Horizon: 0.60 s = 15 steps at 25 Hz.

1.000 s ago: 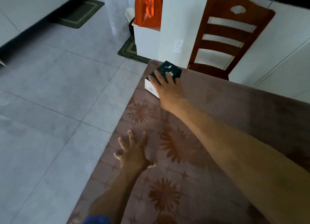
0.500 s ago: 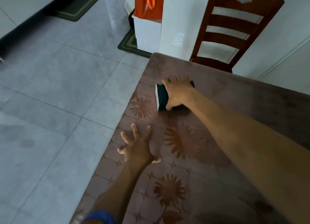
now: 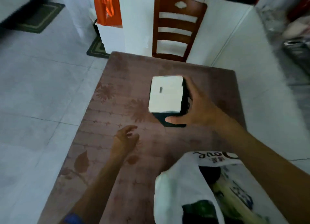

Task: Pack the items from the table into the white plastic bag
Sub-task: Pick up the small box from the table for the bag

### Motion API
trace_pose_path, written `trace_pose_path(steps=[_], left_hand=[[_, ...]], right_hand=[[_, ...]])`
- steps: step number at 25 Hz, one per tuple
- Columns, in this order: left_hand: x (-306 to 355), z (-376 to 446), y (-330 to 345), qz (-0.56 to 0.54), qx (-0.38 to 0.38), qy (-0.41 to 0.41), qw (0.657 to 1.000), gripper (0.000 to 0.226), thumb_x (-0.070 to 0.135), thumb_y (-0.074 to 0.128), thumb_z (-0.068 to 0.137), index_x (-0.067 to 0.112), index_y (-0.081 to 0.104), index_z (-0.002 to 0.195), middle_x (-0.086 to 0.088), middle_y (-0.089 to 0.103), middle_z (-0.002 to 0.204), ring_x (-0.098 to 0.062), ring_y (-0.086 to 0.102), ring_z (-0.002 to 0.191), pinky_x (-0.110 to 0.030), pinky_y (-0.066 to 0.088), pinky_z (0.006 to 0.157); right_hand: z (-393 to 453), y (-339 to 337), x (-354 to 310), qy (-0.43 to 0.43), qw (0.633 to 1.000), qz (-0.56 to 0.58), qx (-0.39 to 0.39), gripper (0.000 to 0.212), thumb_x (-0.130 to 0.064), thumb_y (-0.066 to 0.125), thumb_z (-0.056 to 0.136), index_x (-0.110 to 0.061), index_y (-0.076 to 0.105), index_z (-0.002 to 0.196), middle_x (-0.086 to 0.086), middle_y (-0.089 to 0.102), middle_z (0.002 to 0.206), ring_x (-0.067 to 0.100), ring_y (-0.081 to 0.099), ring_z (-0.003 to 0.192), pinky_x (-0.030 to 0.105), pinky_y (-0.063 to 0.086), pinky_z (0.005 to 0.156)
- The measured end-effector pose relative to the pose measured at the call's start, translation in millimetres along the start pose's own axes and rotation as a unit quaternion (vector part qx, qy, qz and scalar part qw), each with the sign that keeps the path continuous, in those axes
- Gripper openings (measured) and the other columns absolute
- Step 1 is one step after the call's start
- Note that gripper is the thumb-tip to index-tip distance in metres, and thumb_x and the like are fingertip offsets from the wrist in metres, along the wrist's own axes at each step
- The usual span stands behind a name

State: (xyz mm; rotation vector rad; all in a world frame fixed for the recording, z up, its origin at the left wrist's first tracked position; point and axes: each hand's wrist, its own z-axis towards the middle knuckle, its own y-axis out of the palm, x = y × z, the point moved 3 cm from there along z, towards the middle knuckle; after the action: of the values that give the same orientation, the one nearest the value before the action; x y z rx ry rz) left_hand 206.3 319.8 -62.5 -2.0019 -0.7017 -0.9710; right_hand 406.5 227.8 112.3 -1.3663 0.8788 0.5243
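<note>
R hand [image 3: 199, 111] has the box [image 3: 165, 94] clamped: thumb laid along its dark near side, fingers wrapped round the far/right dark side, so the white face is turned up toward the camera. Box looks lifted and tilted off the tabletop [image 3: 117, 83], roughly over the middle toward the far edge; whether a corner touches the cloth, can't tell, blur is heavy. Grip is wide, spanning the box's full depth, prob because it's bulky and a pinch wouldn't carry it

L hand [image 3: 125, 140] hangs just over the tabletop nr the left edge, fingers loosely curled, holding nothing. Seems to me it's idle but ready, likely to go for the bag's mouth

White plastic bag [image 3: 177, 190] sits at the near right corner of the tabletop, under the R forearm, mouth gaping up. Already stuff inside: dark items and smth pale and long, can't ID them. Printed lettering on the far lip. Bag well apart from the box, so a carry back toward the body is needed

Judgement: step in hand = bringing box to bag. Mouth looks floppy and partly folded in on the left side, so box could snag on the lip unless L hand spreads it. Box is rigid w/ corners, thin plastic could tear if shoved

Beyond far edge: wooden chair [image 3: 177, 27], orange bag [image 3: 107, 11] on a white stand, green mats on tile floor
</note>
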Motion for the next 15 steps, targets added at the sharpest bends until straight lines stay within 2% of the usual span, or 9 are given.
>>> trace_pose_path(steps=[2,4,6,7,9,11,13,14,15], left_hand=[[56.3,-54.7,18.1,-0.006,-0.003,0.078,0.997,0.024,0.018,0.068,0.087,0.020,0.068,0.110,0.002,0.071,0.106,-0.014,0.067,0.087,-0.021,0.050,0.060],[105.3,-114.0,15.0,-0.057,-0.001,0.148,0.987,0.008,0.024,0.068,0.087,0.022,0.071,0.094,0.005,0.072,0.087,-0.011,0.067,0.073,-0.024,0.052,0.061],[138.5,-179.6,14.0,-0.090,-0.042,0.203,0.974,0.018,0.042,0.067,0.085,0.024,0.069,0.086,0.001,0.070,0.077,-0.013,0.066,0.071,-0.027,0.054,0.064],[143.7,-206.8,17.1,-0.066,-0.080,0.211,0.972,0.028,0.054,0.065,0.080,0.028,0.068,0.092,0.002,0.069,0.081,-0.012,0.066,0.074,-0.028,0.055,0.067],[140.0,-246.5,26.0,0.039,-0.139,0.199,0.969,0.059,0.070,0.068,0.063,0.042,0.055,0.113,0.015,0.065,0.094,-0.004,0.063,0.085,-0.025,0.053,0.071],[127.4,-266.6,32.4,0.175,-0.125,0.206,0.955,0.085,0.066,0.077,0.056,0.049,0.037,0.129,0.024,0.055,0.101,0.001,0.057,0.093,-0.018,0.048,0.072],[118.7,-275.2,36.1,0.253,-0.049,0.235,0.937,0.081,0.043,0.082,0.064,0.043,0.038,0.132,0.023,0.053,0.099,0.003,0.056,0.087,-0.013,0.044,0.067],[116.3,-276.9,37.4,0.256,-0.013,0.230,0.939,0.066,0.033,0.078,0.069,0.039,0.045,0.127,0.020,0.058,0.094,0.003,0.058,0.081,-0.014,0.045,0.064],[115.0,-277.7,38.0,0.233,0.016,0.211,0.949,0.048,0.026,0.073,0.074,0.036,0.054,0.117,0.015,0.063,0.089,0.001,0.060,0.075,-0.018,0.048,0.061]], right_hand=[[-78.1,-34.7,-4.1,-0.004,0.991,0.091,0.095,0.090,-0.026,0.092,0.058,-0.040,0.033,0.124,-0.033,0.050,0.117,-0.025,0.045,0.110,0.002,0.039,0.089],[-146.0,-63.3,-0.2,-0.019,0.965,0.182,0.189,0.087,-0.027,0.090,0.053,-0.032,0.040,0.125,-0.029,0.062,0.114,-0.012,0.054,0.112,0.011,0.048,0.087],[-209.7,-84.2,6.4,-0.019,0.924,0.271,0.269,0.095,-0.035,0.094,0.046,-0.029,0.043,0.126,-0.023,0.066,0.115,0.001,0.060,0.113,0.020,0.054,0.083],[-234.4,-87.9,10.6,-0.016,0.912,0.297,0.283,0.098,-0.038,0.095,0.044,-0.028,0.044,0.127,-0.021,0.067,0.114,0.004,0.061,0.112,0.022,0.055,0.082],[-266.4,-82.2,13.4,-0.014,0.920,0.298,0.255,0.096,-0.037,0.095,0.043,-0.031,0.046,0.125,-0.020,0.068,0.112,0.004,0.063,0.109,0.022,0.055,0.080],[-274.6,-65.2,10.7,-0.009,0.955,0.243,0.168,0.092,-0.036,0.095,0.048,-0.048,0.044,0.123,-0.020,0.065,0.117,0.003,0.060,0.113,0.021,0.053,0.084],[-267.6,-41.3,19.8,0.017,0.995,0.073,0.062,0.095,-0.041,0.091,0.054,-0.058,0.033,0.126,-0.024,0.056,0.125,0.002,0.053,0.117,0.022,0.046,0.090],[-263.4,-27.1,29.7,0.033,0.998,-0.060,0.010,0.098,-0.049,0.086,0.056,-0.054,0.025,0.133,-0.020,0.050,0.132,0.007,0.050,0.119,0.029,0.044,0.093],[-258.2,-11.8,39.9,0.045,0.981,-0.188,-0.029,0.102,-0.058,0.078,0.058,-0.048,0.018,0.140,-0.013,0.044,0.139,0.016,0.047,0.122,0.037,0.041,0.096]])
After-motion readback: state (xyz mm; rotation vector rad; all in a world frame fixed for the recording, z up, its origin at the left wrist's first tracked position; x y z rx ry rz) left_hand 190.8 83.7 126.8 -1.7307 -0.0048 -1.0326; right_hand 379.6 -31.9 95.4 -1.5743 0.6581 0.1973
